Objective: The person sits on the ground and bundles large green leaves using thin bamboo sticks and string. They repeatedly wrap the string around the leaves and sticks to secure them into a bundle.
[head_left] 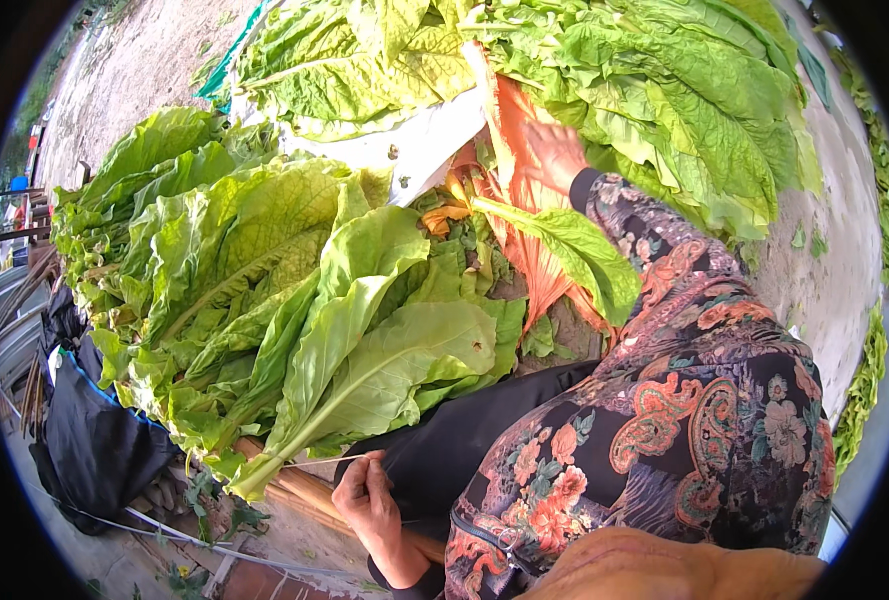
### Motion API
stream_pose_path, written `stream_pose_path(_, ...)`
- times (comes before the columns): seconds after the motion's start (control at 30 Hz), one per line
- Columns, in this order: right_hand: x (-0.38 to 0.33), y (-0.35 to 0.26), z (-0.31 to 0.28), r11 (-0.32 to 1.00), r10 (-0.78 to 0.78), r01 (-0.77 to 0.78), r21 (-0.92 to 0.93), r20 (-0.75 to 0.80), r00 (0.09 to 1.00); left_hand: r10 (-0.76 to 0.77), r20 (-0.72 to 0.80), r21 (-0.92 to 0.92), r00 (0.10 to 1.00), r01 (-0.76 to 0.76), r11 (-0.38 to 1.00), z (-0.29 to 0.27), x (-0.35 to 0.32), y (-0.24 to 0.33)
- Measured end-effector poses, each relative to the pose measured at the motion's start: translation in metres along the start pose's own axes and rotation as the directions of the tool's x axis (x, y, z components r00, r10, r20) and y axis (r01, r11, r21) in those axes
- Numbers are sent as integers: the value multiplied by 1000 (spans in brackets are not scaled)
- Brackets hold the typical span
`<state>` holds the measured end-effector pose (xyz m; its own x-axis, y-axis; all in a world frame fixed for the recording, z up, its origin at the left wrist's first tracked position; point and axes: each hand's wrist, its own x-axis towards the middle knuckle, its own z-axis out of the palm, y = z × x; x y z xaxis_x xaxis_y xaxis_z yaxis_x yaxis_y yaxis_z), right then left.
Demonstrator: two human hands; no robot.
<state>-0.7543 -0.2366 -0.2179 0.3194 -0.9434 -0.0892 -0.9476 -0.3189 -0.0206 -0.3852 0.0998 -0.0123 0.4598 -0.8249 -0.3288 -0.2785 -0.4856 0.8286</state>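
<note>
My left hand (369,500) is low in the picture, its fingers pinched on a thin pale string (319,462). The string runs to the stem ends of a bunch of large green leaves (364,340) lying across my lap. My right hand (549,150), in a flowered sleeve (704,330), reaches up to the far pile of green leaves (664,90). It rests on an orange-tinted leaf (524,120), with a green leaf (574,250) hanging just below the wrist. This hand is blurred, and I cannot tell whether its fingers grip a leaf.
More stacked leaves (184,220) fill the left side. A white sheet (419,140) lies under the far pile. A black bag (94,430) sits at lower left, with wooden sticks (299,487) under the leaf stems. Bare dirt ground (824,280) is on the right.
</note>
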Motion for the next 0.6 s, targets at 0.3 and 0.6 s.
stream_pose_path(0.3,-64,224,-151,674,417,-533,-512,-333,846,22,-35,-164,999,-28,986,1,-5,-15)
stream_pose_path(0.6,-31,286,-160,798,432,-515,-312,-300,851,-44,-57,-271,997,27,962,-8,11,-19)
